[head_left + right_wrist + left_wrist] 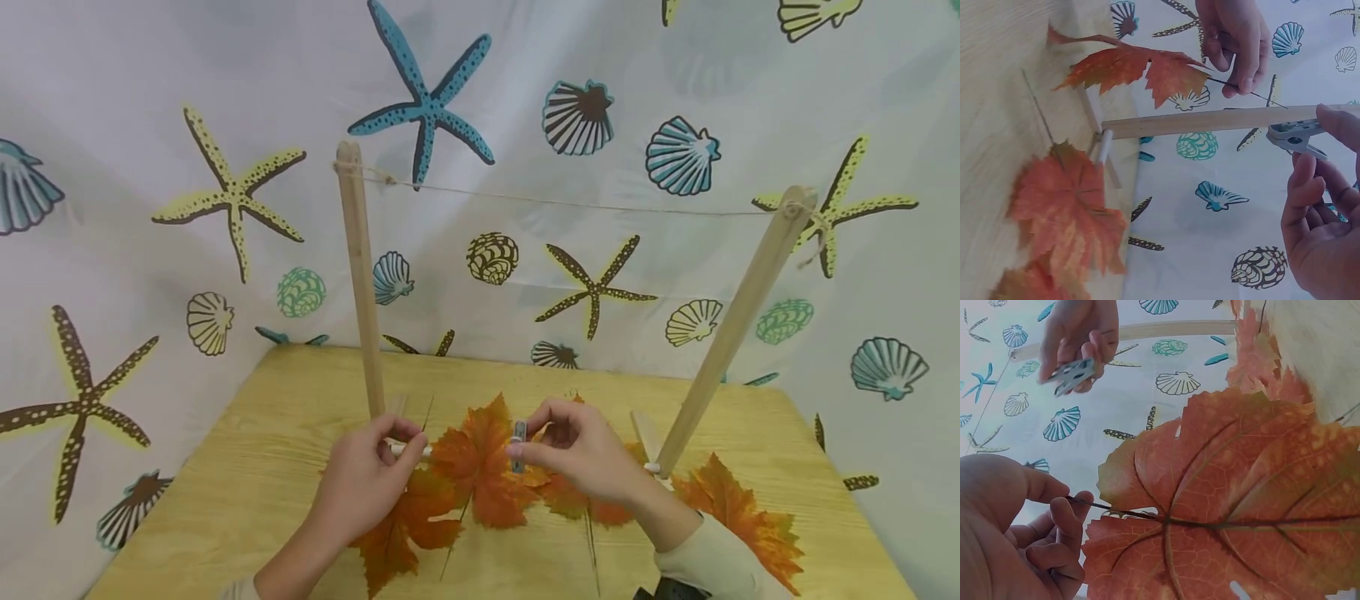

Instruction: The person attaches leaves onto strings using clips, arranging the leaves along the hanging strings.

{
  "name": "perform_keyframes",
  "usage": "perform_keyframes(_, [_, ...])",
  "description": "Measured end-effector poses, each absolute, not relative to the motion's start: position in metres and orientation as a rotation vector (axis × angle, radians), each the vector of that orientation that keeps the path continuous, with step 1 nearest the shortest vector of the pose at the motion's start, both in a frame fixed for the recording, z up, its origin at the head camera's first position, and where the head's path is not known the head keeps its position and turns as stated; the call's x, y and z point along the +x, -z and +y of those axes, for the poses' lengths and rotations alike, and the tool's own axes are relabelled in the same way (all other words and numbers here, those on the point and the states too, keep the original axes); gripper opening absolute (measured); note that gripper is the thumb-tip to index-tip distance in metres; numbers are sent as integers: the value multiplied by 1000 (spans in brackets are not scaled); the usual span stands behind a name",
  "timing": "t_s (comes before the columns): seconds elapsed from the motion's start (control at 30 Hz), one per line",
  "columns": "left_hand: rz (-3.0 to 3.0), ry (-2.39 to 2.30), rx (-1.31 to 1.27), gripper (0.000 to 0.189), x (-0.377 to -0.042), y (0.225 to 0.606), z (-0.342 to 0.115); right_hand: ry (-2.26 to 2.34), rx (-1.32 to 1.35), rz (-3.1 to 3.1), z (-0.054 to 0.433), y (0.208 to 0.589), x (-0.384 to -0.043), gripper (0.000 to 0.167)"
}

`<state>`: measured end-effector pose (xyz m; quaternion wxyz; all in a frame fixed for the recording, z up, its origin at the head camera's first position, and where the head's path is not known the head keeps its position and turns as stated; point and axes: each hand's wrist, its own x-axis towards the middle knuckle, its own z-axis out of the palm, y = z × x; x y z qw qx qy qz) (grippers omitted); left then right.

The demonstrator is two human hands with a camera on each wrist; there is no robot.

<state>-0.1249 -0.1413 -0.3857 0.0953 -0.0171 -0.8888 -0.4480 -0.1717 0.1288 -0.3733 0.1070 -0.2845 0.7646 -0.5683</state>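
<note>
"Entry one: items in hand?"

"Left hand: thumb and one finger pinching the stem of one orange leaf, other fingers folded in. Held leaf: over the counter, stem end poking out past my grip. Right hand: thumb and fingers pinching one grey clip, near the leaf but apart from it."

"Other stock?"

"Wooden posts, two: left post and right post. Thin string, one length, tied near the tops of both. Further orange leaves, several, lying on the counter with their stems attached. Backing: white cloth, starfish and shells."

"Condition of the work: how far along?"

"Done: string fastened at both ends; one leaf and one clip in my grasp. Outstanding: clip on neither leaf nor string; string bearing no leaf; loose leaves showing no clip that I can see. My grading: early stage."

"Brands, labels, writing?"

"None legible. Clip: no mark I can read. Black item at my right wrist: only partly in view, no lettering I can make out. Cloth: printed pictures, no words found."
</note>
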Motion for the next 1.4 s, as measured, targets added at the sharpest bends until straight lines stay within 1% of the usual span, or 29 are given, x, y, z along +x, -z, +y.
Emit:
perform_keyframes(0.13, [-2625, 1297, -76, 8, -126, 377, -139, 1663, -846, 2287, 119, 351, -179, 14])
perform_keyframes(0.3, [-2635, 1258, -51, 9, -131, 367, -135, 1593, -986, 2419, 104, 317, -188, 12])
perform_keyframes(0.47, [-2577, 1355, -81, 13, -141, 356, -132, 1522, -1106, 2515, 91, 290, -197, 10])
perform_keyframes(0.67, [-2538, 1536, -134, 14, -150, 342, -139, 1499, -1206, 2559, 78, 271, -205, 10])
perform_keyframes(0.77, [-2496, 1602, -140, 17, -151, 334, -142, 1511, -1247, 2578, 72, 263, -208, 10])
perform_keyframes(0.93, [-2414, 1713, -167, 23, -154, 319, -137, 1484, -1248, 2617, 65, 251, -209, 11])
perform_keyframes(1.13, [-2348, 1694, -117, 20, -157, 305, -134, 1450, -1315, 2668, 52, 233, -208, 13])
perform_keyframes(1.4, [-2286, 1707, -169, 20, -170, 288, -135, 1436, -1368, 2698, 41, 205, -207, 15])
